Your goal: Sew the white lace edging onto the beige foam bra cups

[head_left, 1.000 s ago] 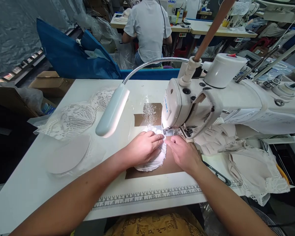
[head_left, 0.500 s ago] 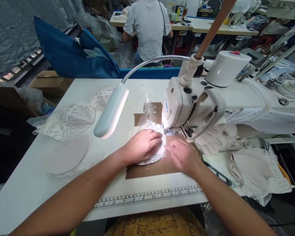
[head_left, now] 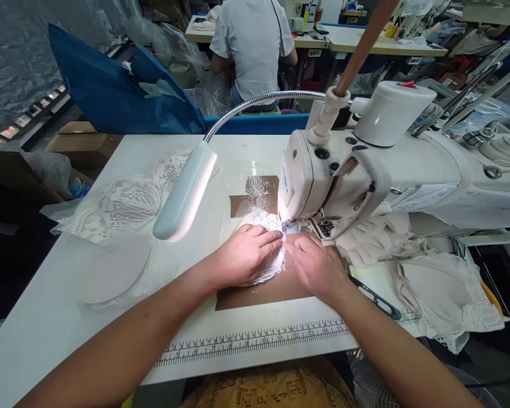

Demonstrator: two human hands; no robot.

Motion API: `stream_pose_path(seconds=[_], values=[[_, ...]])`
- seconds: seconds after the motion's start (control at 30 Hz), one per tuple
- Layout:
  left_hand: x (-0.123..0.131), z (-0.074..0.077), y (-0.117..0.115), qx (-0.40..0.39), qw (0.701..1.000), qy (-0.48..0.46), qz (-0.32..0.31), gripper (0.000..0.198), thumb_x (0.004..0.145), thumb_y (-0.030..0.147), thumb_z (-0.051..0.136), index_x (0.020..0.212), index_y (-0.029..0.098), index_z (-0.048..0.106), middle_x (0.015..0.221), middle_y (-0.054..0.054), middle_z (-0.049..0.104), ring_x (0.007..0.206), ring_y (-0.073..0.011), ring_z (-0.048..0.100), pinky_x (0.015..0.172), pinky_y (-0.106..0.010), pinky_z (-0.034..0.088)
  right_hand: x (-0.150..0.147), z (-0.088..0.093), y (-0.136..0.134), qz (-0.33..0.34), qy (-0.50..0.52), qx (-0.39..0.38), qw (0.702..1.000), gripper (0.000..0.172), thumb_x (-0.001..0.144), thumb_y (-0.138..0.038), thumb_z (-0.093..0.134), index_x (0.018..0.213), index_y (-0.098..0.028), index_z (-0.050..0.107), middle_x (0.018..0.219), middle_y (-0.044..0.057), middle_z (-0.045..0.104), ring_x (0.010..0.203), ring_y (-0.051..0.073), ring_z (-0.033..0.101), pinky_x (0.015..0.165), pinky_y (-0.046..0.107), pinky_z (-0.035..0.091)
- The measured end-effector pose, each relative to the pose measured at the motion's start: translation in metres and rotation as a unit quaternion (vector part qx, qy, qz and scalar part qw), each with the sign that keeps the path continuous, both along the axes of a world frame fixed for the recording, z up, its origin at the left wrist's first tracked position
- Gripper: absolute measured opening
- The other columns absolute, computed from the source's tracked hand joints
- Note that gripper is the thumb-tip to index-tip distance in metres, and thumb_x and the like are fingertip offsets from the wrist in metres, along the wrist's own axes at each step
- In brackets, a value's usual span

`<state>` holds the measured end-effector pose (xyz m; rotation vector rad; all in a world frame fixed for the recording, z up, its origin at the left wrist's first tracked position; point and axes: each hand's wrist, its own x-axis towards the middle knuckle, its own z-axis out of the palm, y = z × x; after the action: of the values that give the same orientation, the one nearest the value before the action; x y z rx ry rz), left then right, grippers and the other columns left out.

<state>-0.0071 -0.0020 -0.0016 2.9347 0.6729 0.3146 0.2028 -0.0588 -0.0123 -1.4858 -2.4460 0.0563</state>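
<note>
Left hand (head_left: 249, 255) nearly flat, pressing the white rounded lace piece (head_left: 274, 266), at 7 o'clock of the white sewing machine head (head_left: 301, 175). Right hand (head_left: 317, 266), half-curled, now back up at the lace's 3 o'clock edge; pinch unclear. Edge likely guided two-handed.

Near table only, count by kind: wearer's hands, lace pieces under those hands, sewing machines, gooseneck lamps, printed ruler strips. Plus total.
Wearer's hands: 2 (left hand, right hand)
Lace piece under the left hand: 1
Sewing machine: 1
Gooseneck lamp: 1
Printed ruler strip: 1
Total: 6
</note>
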Motion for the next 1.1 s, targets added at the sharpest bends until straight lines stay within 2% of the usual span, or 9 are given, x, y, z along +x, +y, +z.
stream_pose_path(seconds=[0.13, 0.23, 0.47, 0.6, 0.87, 1.1], values=[[0.002, 0.003, -0.004, -0.016, 1.0, -0.003, 0.024, 0.035, 0.097, 0.024, 0.043, 0.125, 0.012, 0.06, 0.13, -0.014, 0.059, 0.1, -0.0264, 0.056, 0.083, -0.041, 0.045, -0.001, -0.003, -0.003, -0.001, -0.019, 0.035, 0.999, 0.037, 0.087, -0.009, 0.044, 0.115, -0.017, 0.067, 0.079, 0.006, 0.063, 0.072, 0.018, 0.05, 0.06, 0.029, 0.032], [0.004, 0.004, -0.003, -0.02, 0.999, -0.001, 0.027, 0.036, 0.096, 0.027, 0.043, 0.125, 0.013, 0.061, 0.13, -0.014, 0.059, 0.099, -0.0267, 0.056, 0.082, -0.041, 0.045, -0.002, -0.006, -0.002, -0.009, -0.026, 0.045, 0.999, 0.037, 0.088, -0.01, 0.044, 0.117, -0.017, 0.067, 0.082, 0.007, 0.064, 0.074, 0.019, 0.052, 0.06, 0.029, 0.033], [0.005, 0.0, 0.002, 0.004, 1.0, -0.013, 0.024, 0.035, 0.096, 0.021, 0.044, 0.124, 0.01, 0.06, 0.127, -0.015, 0.061, 0.097, -0.0252, 0.056, 0.081, -0.04, 0.046, -0.005, -0.005, 0.004, -0.036, -0.05, 0.021, 0.998, 0.04, 0.086, -0.009, 0.045, 0.119, -0.015, 0.066, 0.08, 0.008, 0.064, 0.074, 0.019, 0.056, 0.058, 0.029, 0.035], [0.006, -0.001, 0.003, 0.014, 1.0, -0.017, 0.02, 0.032, 0.094, 0.018, 0.045, 0.121, 0.01, 0.061, 0.126, -0.015, 0.062, 0.099, -0.0256, 0.056, 0.081, -0.04, 0.047, -0.004, -0.007, 0.004, -0.037, -0.048, 0.037, 0.997, 0.04, 0.087, -0.011, 0.045, 0.121, -0.017, 0.065, 0.083, 0.009, 0.065, 0.073, 0.019, 0.056, 0.057, 0.029, 0.035], [0.006, -0.008, 0.006, 0.015, 0.998, -0.048, 0.021, 0.028, 0.096, 0.018, 0.046, 0.118, 0.012, 0.063, 0.122, -0.012, 0.064, 0.102, -0.0237, 0.058, 0.084, -0.039, 0.048, -0.001, -0.006, 0.002, -0.019, -0.012, 0.046, 0.999, 0.035, 0.087, -0.009, 0.044, 0.109, -0.018, 0.07, 0.071, 0.004, 0.06, 0.068, 0.017, 0.052, 0.055, 0.028, 0.032], [0.007, -0.011, 0.01, 0.018, 0.997, -0.067, 0.038, 0.03, 0.096, 0.023, 0.046, 0.12, 0.012, 0.062, 0.12, -0.014, 0.065, 0.1, -0.0254, 0.059, 0.081, -0.04, 0.049, 0.001, -0.009, 0.002, -0.021, -0.004, 0.015, 1.0, 0.039, 0.088, -0.012, 0.045, 0.119, -0.019, 0.066, 0.073, 0.004, 0.062, 0.074, 0.017, 0.053, 0.058, 0.027, 0.034]])
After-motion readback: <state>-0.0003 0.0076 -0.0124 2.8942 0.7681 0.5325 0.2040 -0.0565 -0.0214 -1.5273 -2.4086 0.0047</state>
